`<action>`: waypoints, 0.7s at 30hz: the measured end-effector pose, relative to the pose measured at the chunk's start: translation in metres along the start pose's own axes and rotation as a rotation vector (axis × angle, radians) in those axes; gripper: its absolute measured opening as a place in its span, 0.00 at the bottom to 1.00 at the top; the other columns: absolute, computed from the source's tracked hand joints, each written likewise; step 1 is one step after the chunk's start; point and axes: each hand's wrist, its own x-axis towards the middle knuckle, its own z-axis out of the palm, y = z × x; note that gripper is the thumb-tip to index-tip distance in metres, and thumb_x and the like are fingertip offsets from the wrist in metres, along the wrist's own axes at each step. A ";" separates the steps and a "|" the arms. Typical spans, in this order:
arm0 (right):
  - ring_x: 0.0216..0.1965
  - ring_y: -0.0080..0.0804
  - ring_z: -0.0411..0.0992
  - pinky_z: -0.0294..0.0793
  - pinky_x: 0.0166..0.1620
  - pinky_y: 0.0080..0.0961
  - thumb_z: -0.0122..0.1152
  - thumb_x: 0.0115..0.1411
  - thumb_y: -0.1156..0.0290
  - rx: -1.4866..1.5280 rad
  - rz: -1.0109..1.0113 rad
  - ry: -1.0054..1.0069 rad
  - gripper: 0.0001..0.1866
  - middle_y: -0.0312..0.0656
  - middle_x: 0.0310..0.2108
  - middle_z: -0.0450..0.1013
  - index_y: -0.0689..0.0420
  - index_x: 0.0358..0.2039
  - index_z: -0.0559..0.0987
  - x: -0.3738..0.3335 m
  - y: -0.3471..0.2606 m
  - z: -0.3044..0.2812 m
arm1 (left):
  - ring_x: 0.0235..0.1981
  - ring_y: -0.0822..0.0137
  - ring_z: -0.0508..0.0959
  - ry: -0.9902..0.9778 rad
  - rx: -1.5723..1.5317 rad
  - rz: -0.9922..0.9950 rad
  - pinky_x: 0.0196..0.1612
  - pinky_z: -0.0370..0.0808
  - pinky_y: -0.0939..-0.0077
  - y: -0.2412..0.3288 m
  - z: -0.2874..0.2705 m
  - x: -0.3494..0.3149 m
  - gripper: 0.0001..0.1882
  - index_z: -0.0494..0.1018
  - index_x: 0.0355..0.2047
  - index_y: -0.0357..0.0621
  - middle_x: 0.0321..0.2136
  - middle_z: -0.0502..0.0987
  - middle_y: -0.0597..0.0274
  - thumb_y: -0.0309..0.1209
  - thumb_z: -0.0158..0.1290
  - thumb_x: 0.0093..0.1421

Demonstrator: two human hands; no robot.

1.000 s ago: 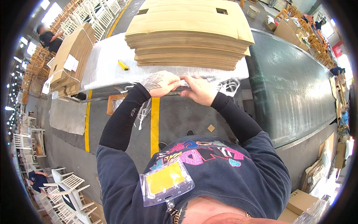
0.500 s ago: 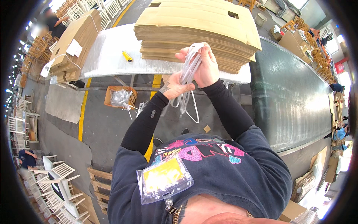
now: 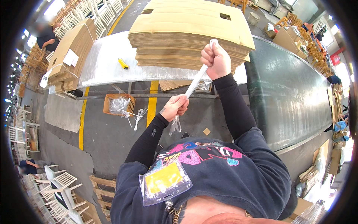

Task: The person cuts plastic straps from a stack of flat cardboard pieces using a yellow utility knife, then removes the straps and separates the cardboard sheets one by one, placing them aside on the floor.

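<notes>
A bundle of whitish plastic straps (image 3: pixel 196 81) is stretched taut on a slant between my two hands. My right hand (image 3: pixel 217 61) is closed round its upper end, in front of the stack of flat cardboard (image 3: pixel 194 48) on the table. Lower and to the left, my left hand (image 3: pixel 175 107) grips the same bundle, and loose ends hang beneath that fist. On the white-covered table (image 3: pixel 106 59) lies a yellow utility knife (image 3: pixel 123 64), left of the stack and apart from both hands.
Under the table's near edge an open cardboard box (image 3: pixel 108 104) holds more clear straps, some spilling onto the floor. Tied cardboard (image 3: pixel 72 52) stands at the table's left end. A dark green conveyor belt (image 3: pixel 287 93) runs along the right. Another person (image 3: pixel 46 39) is at the far left.
The straps, looped and loose between my open fingers before, are now pulled into a straight, narrow bundle. My hands have moved apart, the left one downward, and both have closed into fists.
</notes>
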 end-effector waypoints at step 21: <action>0.34 0.51 0.75 0.71 0.38 0.39 0.61 0.60 0.74 -1.035 -0.171 -0.630 0.14 0.50 0.30 0.73 0.60 0.45 0.70 -0.158 0.119 -0.017 | 0.19 0.73 0.67 0.202 -1.080 -0.385 0.36 0.76 0.70 -0.028 -0.029 0.035 0.15 0.68 0.36 0.42 0.19 0.63 0.70 0.40 0.41 0.74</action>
